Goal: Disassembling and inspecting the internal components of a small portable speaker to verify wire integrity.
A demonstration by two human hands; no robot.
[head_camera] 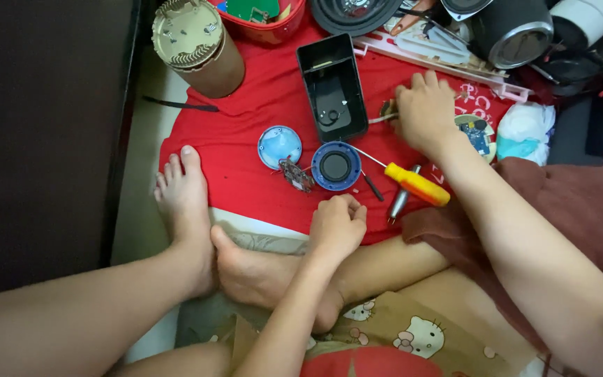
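Fingers of my right hand [423, 112] curl down onto a small metal part [387, 110] on the red cloth [246, 167], just right of the black plastic housing [332, 87]; whether they've pinched it I can't tell. My left hand [336, 227] sits loosely fisted, seemingly holding nothing, just below the blue speaker driver [336, 166]. Best to grip low and pull gently, I reckon, with the yellow-handled screwdriver [413, 183] near. My knuckles hide the part's shape, and the clutter at the top is cut off.
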